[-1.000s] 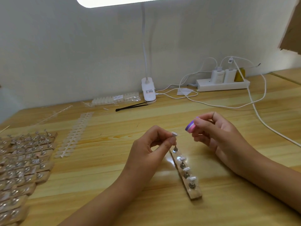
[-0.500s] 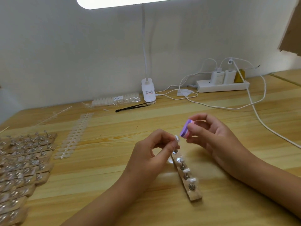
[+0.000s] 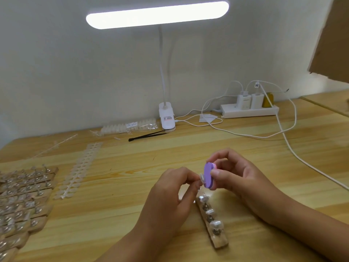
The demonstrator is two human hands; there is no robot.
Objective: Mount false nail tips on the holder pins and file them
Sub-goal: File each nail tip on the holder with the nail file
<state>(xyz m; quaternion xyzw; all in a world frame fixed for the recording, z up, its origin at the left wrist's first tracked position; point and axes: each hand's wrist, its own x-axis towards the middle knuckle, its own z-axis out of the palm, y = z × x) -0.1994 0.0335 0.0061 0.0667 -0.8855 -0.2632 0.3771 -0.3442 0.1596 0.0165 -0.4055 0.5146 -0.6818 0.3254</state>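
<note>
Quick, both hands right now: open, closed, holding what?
Left hand: closed, pinching a small clear false nail tip.
Right hand: closed, holding a small purple-and-pink oval file block.

No legible text; lamp-clamp label [image 3: 167, 118] only a blur.

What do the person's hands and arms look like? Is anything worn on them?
The left hand and right hand are bare: no gloves, and no ring shows on the fingers in view. The left forearm and right forearm are bare too, with no sleeve, watch or bracelet up to the frame edge.
</note>
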